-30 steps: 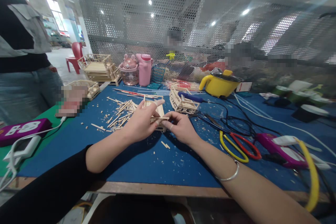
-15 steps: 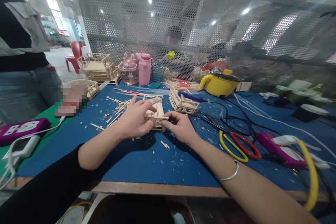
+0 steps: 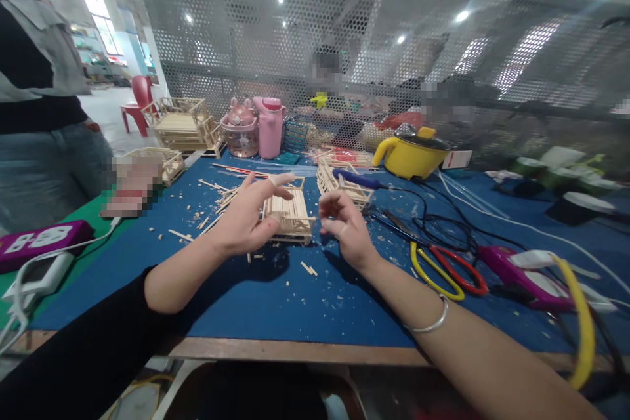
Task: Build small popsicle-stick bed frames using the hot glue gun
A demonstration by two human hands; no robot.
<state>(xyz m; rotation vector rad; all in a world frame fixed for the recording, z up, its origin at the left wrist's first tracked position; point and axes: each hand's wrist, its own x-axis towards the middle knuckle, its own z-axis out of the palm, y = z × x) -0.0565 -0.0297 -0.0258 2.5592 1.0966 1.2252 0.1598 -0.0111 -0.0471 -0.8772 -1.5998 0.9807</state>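
A small slatted wooden stick model (image 3: 291, 213) sits on the blue mat (image 3: 295, 315) between my hands. Over its left side is my left hand (image 3: 249, 213), fingers spread, thumb near the model's front left edge; whether it touches is hard to tell. My right hand (image 3: 347, 226) hovers just right of the model, apart from it, fingers curled with a gap between thumb and fingertips and nothing visible in them. Behind the right hand lies a second stick model (image 3: 327, 177) with a blue-handled tool (image 3: 357, 179) across it. Loose sticks (image 3: 216, 213) lie left of my left hand.
Scissors (image 3: 438, 275) with red and yellow handles and black cables lie at right. A yellow pot (image 3: 416, 157), pink flask (image 3: 270, 128) and larger stick models (image 3: 182, 125) stand behind. A phone (image 3: 135, 187) is at left, near a standing person (image 3: 44, 79).
My right hand has let go of the model's front right corner and moved right, its fingers parting. My left hand has shifted slightly left, showing more of the slats.
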